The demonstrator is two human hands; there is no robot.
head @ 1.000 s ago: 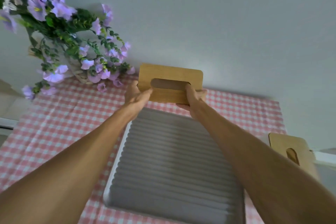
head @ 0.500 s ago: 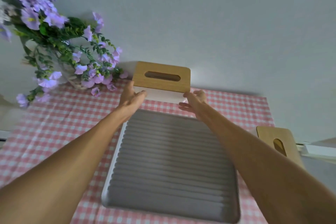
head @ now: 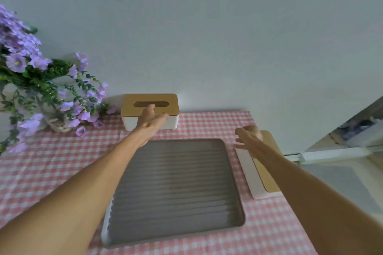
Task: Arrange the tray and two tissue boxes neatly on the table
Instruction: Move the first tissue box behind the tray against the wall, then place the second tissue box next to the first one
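The gray tray (head: 176,188) lies flat in the middle of the checked cloth (head: 51,161). One tissue box (head: 149,111) sits by the wall, behind the tray and lined up with it. The left hand (head: 150,119) is open and holds nothing. The right hand (head: 247,136) is open above the second tissue box (head: 251,174), which lies crooked near the table's right edge. The room beside the tray is tight.

A plain pale grey-white wall (head: 207,37) fills the upper half, evenly lit. Against it stands a table under a pink-and-white checked cloth (head: 51,163), with purple flowers (head: 41,89) in a woven basket at its far left corner. To the right — blurred — are white shelves (head: 342,145).
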